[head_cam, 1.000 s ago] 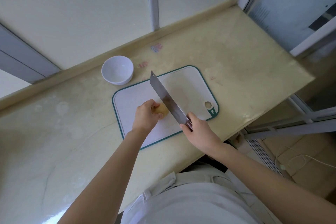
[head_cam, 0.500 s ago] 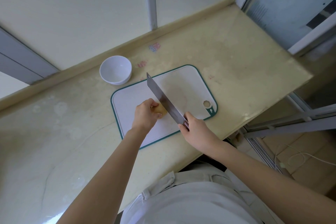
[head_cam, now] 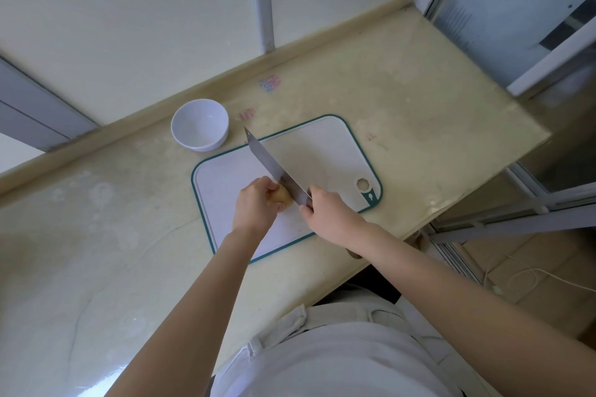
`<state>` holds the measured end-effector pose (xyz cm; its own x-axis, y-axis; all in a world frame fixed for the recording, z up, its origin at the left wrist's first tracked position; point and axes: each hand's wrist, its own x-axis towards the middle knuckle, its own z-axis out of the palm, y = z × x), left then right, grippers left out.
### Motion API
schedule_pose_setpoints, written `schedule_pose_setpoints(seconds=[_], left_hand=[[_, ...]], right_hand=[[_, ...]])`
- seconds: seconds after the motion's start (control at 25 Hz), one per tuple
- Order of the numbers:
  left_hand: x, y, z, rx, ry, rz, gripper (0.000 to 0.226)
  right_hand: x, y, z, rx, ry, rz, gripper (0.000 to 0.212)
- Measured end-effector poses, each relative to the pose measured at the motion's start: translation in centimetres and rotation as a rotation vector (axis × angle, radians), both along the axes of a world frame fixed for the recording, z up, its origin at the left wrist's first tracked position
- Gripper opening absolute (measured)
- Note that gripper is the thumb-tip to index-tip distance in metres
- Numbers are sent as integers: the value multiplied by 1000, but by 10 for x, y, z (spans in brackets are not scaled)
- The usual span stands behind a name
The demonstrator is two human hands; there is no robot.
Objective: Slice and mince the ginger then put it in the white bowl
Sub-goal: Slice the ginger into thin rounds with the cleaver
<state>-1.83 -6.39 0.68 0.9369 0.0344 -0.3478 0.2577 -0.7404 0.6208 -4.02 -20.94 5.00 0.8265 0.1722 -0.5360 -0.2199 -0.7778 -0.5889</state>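
Note:
A yellowish piece of ginger (head_cam: 281, 197) lies on the white cutting board (head_cam: 325, 151) with a green rim. My left hand (head_cam: 254, 206) curls over the ginger and holds it down, hiding most of it. My right hand (head_cam: 329, 214) grips the handle of a cleaver (head_cam: 272, 166), whose blade stands against the right side of the ginger with its tip pointing away toward the bowl. The white bowl (head_cam: 200, 128) stands empty on the counter just behind the board's left corner.
The beige stone counter (head_cam: 96, 235) runs along a frosted window with a raised back ledge (head_cam: 135, 124). Its right edge (head_cam: 503, 171) drops off to the floor, where a white cable (head_cam: 529, 277) lies. Faded stickers (head_cam: 269, 84) mark the counter behind the board.
The cleaver has shifted slightly left and down, closer against the ginger. My left hand has stayed on the ginger.

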Motion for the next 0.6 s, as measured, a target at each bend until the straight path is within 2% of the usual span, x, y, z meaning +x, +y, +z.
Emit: schedule_pose_setpoints(seconds=[0.12,0.32,0.6], left_hand=[[2,2,0,6,11,-11,29],[2,3,-1,12,7,-24,28],[3,1,1,79,-4,-86,31]], right_hand=[[-2,2,2,11,11,-9,16],[-16,7,15,25,67,-76,39],[-20,3,15,-46,46,-61,29]])
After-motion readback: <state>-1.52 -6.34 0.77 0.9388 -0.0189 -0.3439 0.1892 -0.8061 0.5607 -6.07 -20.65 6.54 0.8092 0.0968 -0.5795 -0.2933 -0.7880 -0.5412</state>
